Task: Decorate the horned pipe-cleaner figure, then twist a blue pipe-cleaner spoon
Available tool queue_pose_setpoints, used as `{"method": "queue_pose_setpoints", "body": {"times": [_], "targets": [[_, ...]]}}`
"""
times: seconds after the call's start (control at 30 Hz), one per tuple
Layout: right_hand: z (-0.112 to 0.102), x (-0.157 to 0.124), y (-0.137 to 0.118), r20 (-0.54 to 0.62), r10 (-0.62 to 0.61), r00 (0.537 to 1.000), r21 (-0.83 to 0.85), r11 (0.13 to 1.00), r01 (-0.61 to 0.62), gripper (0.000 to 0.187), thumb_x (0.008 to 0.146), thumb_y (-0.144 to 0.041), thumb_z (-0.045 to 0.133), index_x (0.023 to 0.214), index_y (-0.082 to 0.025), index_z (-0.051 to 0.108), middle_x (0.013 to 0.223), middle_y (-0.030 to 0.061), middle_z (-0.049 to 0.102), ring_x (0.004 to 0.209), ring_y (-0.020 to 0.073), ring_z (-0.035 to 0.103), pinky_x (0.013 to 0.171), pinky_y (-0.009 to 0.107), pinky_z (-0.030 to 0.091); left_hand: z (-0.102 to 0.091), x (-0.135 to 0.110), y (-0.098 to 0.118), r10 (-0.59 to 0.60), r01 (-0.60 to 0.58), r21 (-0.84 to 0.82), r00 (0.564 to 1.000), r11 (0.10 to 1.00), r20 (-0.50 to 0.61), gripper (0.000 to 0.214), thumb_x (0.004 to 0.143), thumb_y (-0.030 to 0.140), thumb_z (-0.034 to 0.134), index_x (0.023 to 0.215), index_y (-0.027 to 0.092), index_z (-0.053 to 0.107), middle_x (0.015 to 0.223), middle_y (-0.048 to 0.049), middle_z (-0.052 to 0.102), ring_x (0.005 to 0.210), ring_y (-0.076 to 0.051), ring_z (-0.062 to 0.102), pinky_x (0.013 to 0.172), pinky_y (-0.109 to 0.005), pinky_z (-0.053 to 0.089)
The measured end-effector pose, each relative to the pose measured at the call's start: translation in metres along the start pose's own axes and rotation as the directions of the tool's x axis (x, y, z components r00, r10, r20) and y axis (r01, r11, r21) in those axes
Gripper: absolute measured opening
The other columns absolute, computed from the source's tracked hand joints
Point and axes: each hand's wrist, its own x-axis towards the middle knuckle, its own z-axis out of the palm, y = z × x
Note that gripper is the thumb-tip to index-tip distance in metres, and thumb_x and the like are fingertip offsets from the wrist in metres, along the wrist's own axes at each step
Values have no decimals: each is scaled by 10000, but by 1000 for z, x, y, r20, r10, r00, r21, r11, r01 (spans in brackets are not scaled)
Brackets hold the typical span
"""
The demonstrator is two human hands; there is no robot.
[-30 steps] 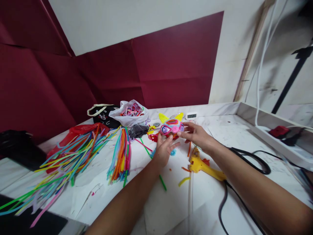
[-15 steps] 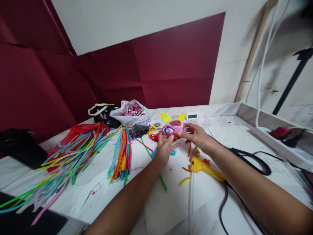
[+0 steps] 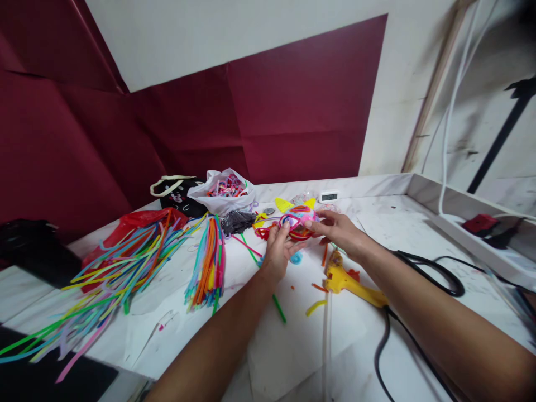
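Observation:
Between my two hands is a colourful pipe-cleaner mask (image 3: 300, 215) with yellow pointed ears, a pink-rimmed eye loop and orange and red parts. My left hand (image 3: 280, 251) grips its lower left side, thumb on the front. On the right edge my right hand (image 3: 337, 231) pinches it between thumb and fingers; some fingertips are hidden behind it. A blue coil (image 3: 296, 258) lies on the white paper just below. Nearer to me, right of the middle, rests a yellow hot glue gun (image 3: 352, 287) with a clear glue stick (image 3: 327, 340) sticking out of it.
Loose pipe cleaners (image 3: 129, 268) spread over a red bag at the left, beside a sorted bundle (image 3: 209, 262). Behind stand a white bag (image 3: 221, 192) of scraps, a black pouch (image 3: 180, 195) and a small digital clock (image 3: 329, 197). A power strip (image 3: 481, 245) and black cable (image 3: 435, 273) lie right.
The mask has tipped back slightly, showing its face at a flatter angle. My left hand has shifted a little upward with it; my right hand keeps its hold.

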Motion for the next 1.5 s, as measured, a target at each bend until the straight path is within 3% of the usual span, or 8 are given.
{"method": "queue_pose_setpoints", "body": {"times": [0.4,0.63,0.8,1.17,1.5], "targets": [[0,2,2,-8,1,1000,-22,1000,-1,578,751,-440,757,1201,-113,602,938,125,710,799,205,681,530,237,508,1,0,-1,-11,12,12,999,1000,-30,431,782,431,737,1073,218,502,947,-48,718,907,-253,726,899,-487,548],[-1,3,7,-7,-13,1000,-23,1000,13,612,730,-457,766,1209,-118,591,933,119,698,799,206,670,526,240,515,-2,2,2,-2,2,11,999,1000,40,494,786,438,728,1168,214,510,1103,-95,701,954,-248,717,919,-470,541],[0,6,12,8,-24,1000,-19,1000,24,659,701,-485,779,1223,-132,588,919,102,699,793,198,671,529,232,512,-4,4,1,42,-46,48,996,998,81,457,788,413,731,1150,198,553,1099,-96,710,995,-250,704,933,-440,538],[0,3,12,16,-54,998,-5,999,54,727,651,-471,812,1231,-97,583,918,94,664,784,202,658,553,258,525,-3,2,1,60,-63,57,997,996,53,406,780,399,738,1088,194,572,1019,-80,718,996,-259,701,957,-456,524],[-2,5,15,16,-83,996,-22,996,83,655,662,-463,798,1189,-115,624,982,95,663,822,199,644,587,259,532,-3,2,-1,62,-64,31,996,997,64,386,766,372,750,1055,186,574,1059,-87,711,1043,-260,686,976,-444,514]]}}
